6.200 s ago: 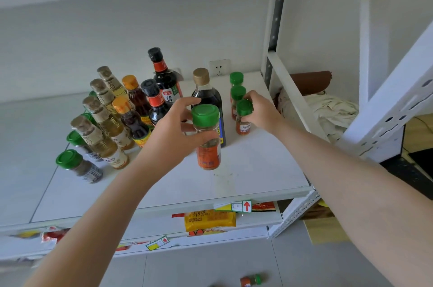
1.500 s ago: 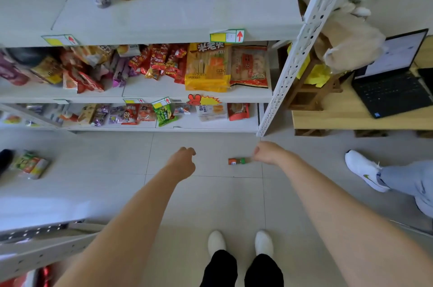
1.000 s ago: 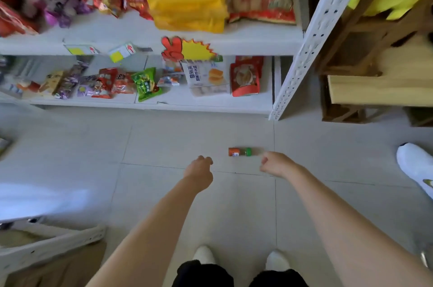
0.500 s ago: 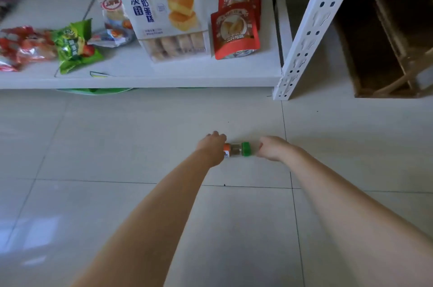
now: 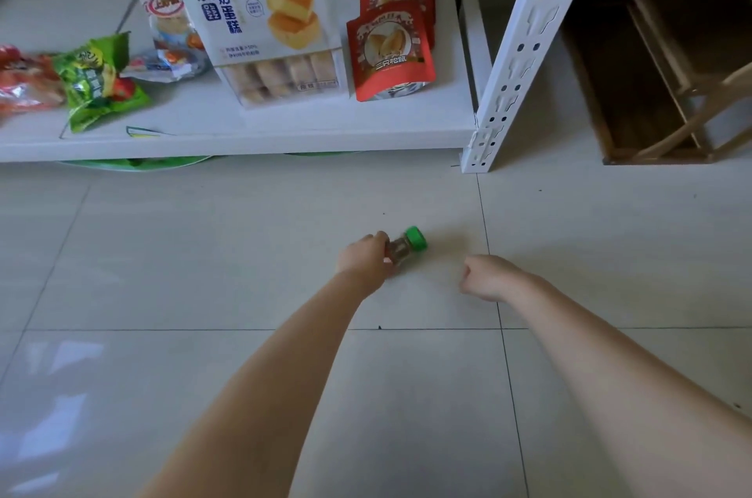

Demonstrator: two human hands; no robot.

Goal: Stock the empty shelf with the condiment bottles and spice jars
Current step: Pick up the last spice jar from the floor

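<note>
A small spice jar [image 5: 406, 247] with a green cap lies low over the tiled floor, cap pointing up and to the right. My left hand [image 5: 363, 259] is closed around its lower body, hiding the label. My right hand [image 5: 486, 276] hovers a short way to the right of the jar, fingers curled in, holding nothing. The shelf with the condiment bottles is out of view above.
The bottom shelf [image 5: 244, 137] carries a cake bag [image 5: 260, 9], red snack pouches [image 5: 390, 50] and green packets [image 5: 95, 80]. A white perforated upright [image 5: 517, 50] stands at the right, with a wooden frame [image 5: 667, 90] beyond it.
I bent down from the upper shelf to the floor. Half a second ago both hands flanked the lying jar; now my left hand grips it and my right hand has pulled back to the right.
</note>
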